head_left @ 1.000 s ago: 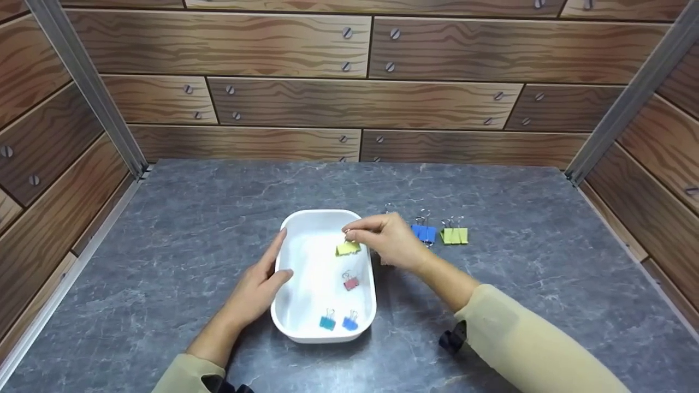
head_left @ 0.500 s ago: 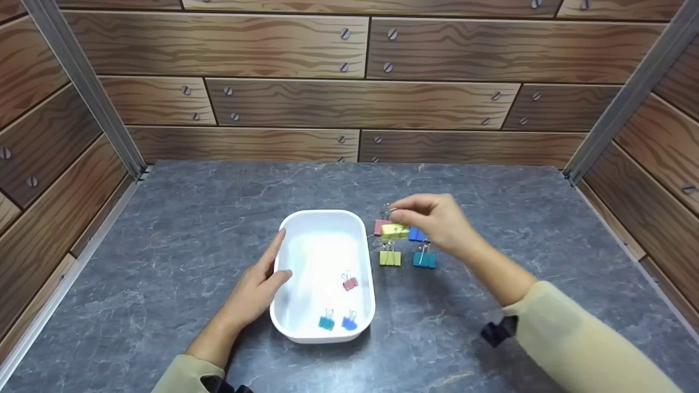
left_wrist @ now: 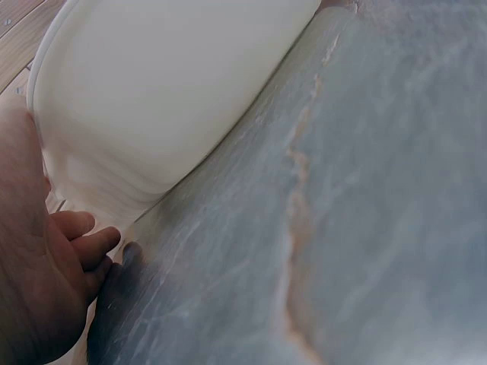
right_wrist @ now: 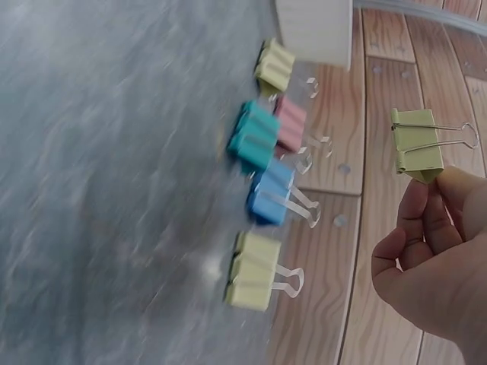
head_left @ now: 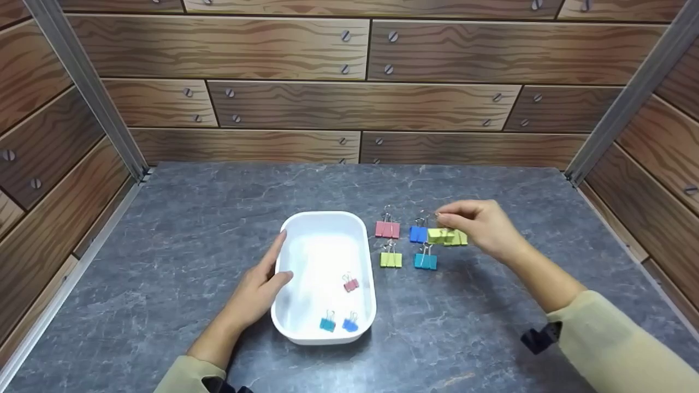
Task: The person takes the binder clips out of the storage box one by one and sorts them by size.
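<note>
My right hand [head_left: 486,226] pinches a yellow-green binder clip [head_left: 438,236] above the table, with its wire handle loop facing outward in the right wrist view. Just behind it in the head view lies another yellow-green binder clip [head_left: 461,238], partly covered. Beside these are a blue clip [head_left: 418,234], a teal clip [head_left: 425,262], a pink clip [head_left: 387,229] and a smaller yellow-green clip [head_left: 390,260]. My left hand [head_left: 254,292] holds the left side of a white plastic tub [head_left: 325,339], thumb over the rim. Inside the tub lie small pink [head_left: 351,285], teal [head_left: 327,325] and blue [head_left: 350,326] clips.
The grey marbled table [head_left: 207,218] spreads around the tub and clips. Wood-patterned walls [head_left: 284,101] stand behind and on both sides, with metal corner posts [head_left: 93,82]. A black band [head_left: 540,338] is at the right sleeve.
My right hand has lifted the yellow-green clip out of the tub and carried it rightward, over the clips on the table. My left hand stays at the tub.
</note>
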Motion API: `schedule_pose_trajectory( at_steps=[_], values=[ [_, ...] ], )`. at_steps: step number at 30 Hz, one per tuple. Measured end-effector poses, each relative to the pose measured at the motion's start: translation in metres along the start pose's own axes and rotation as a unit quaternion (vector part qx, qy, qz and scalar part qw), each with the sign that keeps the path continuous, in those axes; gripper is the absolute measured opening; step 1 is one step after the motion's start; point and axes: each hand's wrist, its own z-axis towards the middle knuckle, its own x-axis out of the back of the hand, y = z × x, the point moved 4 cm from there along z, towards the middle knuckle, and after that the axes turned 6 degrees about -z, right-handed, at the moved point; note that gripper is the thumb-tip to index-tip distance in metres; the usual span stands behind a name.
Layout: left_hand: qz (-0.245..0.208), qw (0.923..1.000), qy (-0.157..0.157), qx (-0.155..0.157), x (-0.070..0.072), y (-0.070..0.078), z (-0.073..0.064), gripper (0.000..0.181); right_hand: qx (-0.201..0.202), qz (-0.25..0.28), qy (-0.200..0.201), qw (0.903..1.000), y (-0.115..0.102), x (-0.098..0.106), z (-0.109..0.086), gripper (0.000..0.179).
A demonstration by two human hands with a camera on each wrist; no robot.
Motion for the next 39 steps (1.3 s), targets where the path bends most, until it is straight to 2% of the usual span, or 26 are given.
schedule_pose_trajectory(
  at_steps=[5,11,18,23,31,34,39],
  values=[
    [-0.011,0.9999,-0.001,0.005,-0.001,0.007,-0.002,0.069,-0.025,-0.019,-0.003,0.9995,0.022,0.009,-0.009,0.028],
    [-0.017,0.9997,-0.018,0.002,0.002,0.035,-0.009,0.067,-0.052,-0.022,-0.007,0.9984,0.042,0.014,-0.015,0.033],
    [-0.006,0.9999,-0.009,-0.004,0.001,0.000,0.000,0.069,-0.076,-0.037,-0.012,0.9963,0.061,0.013,-0.022,0.030],
    [-0.006,0.9999,-0.007,0.004,0.000,0.005,-0.001,0.069,-0.096,-0.049,-0.025,0.9938,0.071,0.011,-0.026,0.035],
    [-0.009,0.9996,-0.019,0.019,0.002,0.036,-0.009,0.068,-0.106,-0.064,-0.026,0.9919,0.085,0.008,-0.028,0.036],
    [-0.011,0.9996,-0.016,0.019,0.002,0.029,-0.007,0.068,-0.100,-0.066,-0.026,0.9925,0.088,0.007,-0.028,0.034],
    [-0.017,0.9998,-0.008,0.005,0.000,0.006,-0.002,0.070,-0.104,-0.072,-0.027,0.9916,0.089,0.007,-0.029,0.034]
  ],
)
